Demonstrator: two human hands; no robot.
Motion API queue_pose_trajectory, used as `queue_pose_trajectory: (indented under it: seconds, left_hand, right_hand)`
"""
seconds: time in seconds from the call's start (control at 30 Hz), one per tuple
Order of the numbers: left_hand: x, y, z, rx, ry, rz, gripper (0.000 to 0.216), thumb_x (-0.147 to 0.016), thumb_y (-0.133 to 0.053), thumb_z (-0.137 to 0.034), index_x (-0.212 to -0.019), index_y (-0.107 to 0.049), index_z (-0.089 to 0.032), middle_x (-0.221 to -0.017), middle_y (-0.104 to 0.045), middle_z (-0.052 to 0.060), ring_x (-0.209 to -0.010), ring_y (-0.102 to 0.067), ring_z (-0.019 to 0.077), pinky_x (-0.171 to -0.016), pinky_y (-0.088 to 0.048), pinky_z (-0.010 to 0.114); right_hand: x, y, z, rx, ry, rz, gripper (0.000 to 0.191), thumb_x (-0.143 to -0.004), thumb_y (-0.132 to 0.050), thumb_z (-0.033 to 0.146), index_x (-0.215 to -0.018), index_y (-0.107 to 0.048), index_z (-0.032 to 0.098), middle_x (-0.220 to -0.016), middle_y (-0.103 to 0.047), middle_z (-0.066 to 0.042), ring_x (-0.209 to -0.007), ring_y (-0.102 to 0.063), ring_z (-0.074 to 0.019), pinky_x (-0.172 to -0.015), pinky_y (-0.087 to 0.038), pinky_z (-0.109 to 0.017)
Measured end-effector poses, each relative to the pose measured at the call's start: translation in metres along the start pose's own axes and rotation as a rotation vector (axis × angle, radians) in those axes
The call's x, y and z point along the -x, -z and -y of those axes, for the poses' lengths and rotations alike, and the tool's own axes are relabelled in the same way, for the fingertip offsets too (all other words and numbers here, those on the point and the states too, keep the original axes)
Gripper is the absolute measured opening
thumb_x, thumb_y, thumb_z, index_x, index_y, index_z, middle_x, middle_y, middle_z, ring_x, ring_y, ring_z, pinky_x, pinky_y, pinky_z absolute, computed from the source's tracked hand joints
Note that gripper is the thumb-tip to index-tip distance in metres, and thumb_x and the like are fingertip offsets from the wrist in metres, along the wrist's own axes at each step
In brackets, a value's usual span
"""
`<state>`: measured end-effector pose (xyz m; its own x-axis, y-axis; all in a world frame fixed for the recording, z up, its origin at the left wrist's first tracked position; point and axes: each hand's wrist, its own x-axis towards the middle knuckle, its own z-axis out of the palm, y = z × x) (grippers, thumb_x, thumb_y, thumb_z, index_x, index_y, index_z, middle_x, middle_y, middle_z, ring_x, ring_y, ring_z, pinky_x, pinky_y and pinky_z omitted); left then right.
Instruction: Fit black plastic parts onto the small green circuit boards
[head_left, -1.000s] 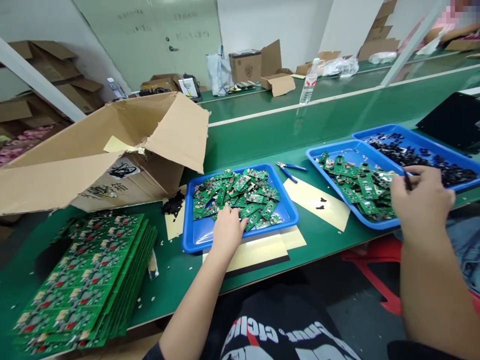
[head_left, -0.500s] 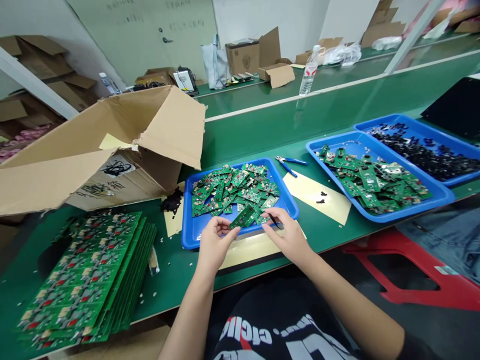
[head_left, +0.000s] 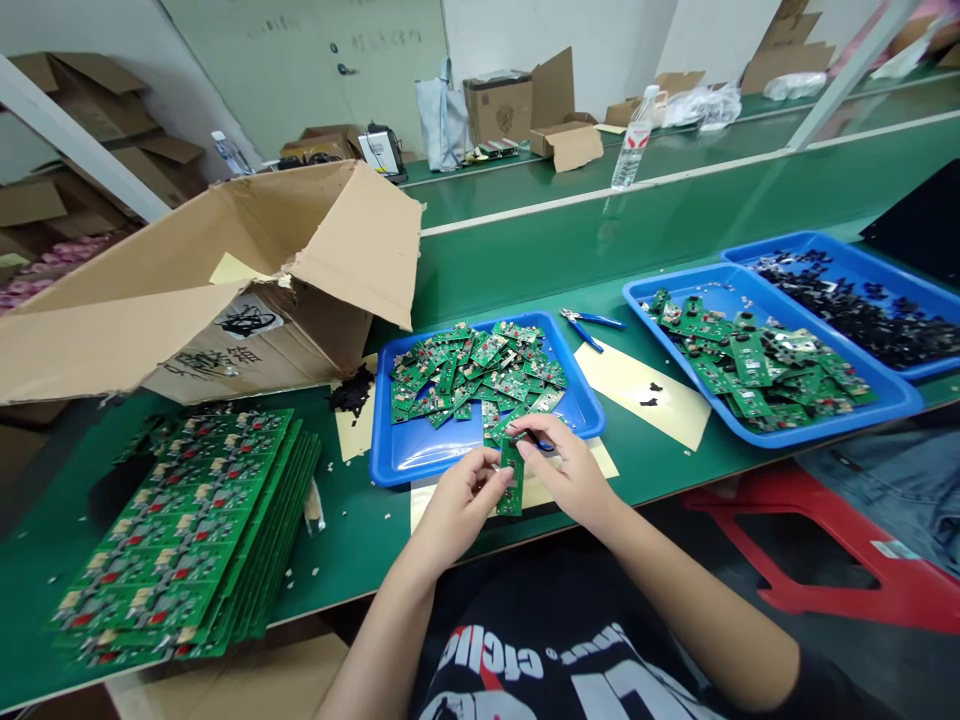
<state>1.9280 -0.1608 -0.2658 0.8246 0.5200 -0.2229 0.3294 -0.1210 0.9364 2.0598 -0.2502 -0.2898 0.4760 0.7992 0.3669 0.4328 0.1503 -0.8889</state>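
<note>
My left hand (head_left: 466, 500) is closed on a small green circuit board (head_left: 511, 484), gripping its left side between thumb and fingers. The board stands roughly upright above the front edge of a blue tray (head_left: 390, 466). At the board's top, the fingertips of my right hand (head_left: 568, 468) are pinched together, touching or very near it. A thin black strip (head_left: 537, 438) shows in the right hand; its exact kind is unclear. Behind both hands, a heap of similar circuit boards (head_left: 480, 372) lies in the tray.
Stacked board panels (head_left: 180, 530) stand at left before an open carton (head_left: 247, 340). Blue-handled cutters (head_left: 589, 324) lie beyond yellowish paper (head_left: 637, 385) with black scraps. A second tray (head_left: 780, 437) of boards and a tray of black parts (head_left: 870, 300) are at right.
The board has turned from slanted to upright and come nearer to me. My left hand has moved right and down, and the right hand's fingertips have closed in on the board.
</note>
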Motion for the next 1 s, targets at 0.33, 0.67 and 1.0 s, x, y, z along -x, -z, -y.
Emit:
queue_pose_trajectory:
  seconds: [0.33,0.67,1.0]
  left_hand:
    - [0.008,-0.001,-0.011,0.102,-0.108,-0.186,0.024,-0.083,-0.049,-0.039,-0.086,-0.055,-0.016,-0.074,-0.053,0.0,-0.067,-0.049,0.0126,-0.062,-0.043,0.024]
    - [0.009,-0.009,-0.027,0.309,0.039,-0.094,0.026,-0.074,-0.061,-0.035,-0.091,-0.051,-0.017,-0.065,-0.054,-0.003,-0.06,-0.052,0.0098,-0.055,-0.042,0.021]
    - [0.006,-0.016,-0.028,0.366,0.073,-0.085,0.031,-0.073,-0.06,-0.036,-0.094,-0.047,-0.016,-0.064,-0.053,-0.006,-0.037,-0.043,0.0029,-0.036,-0.036,0.016]
  right_hand:
    - [0.001,0.02,0.015,0.292,0.11,-0.128,0.009,-0.083,-0.052,0.023,-0.083,-0.061,0.024,-0.117,-0.056,-0.008,-0.122,-0.042,-0.0278,-0.101,-0.03,-0.054]
    - [0.002,0.023,0.024,0.289,0.193,-0.106,0.014,-0.086,-0.049,0.02,-0.088,-0.061,0.026,-0.084,-0.068,-0.003,-0.096,-0.059,-0.0234,-0.091,-0.04,-0.048]
    - [0.007,0.021,0.021,0.254,0.165,0.034,0.021,-0.089,-0.041,0.017,-0.097,-0.06,0.025,-0.088,-0.066,-0.004,-0.086,-0.061,-0.0191,-0.089,-0.042,-0.044]
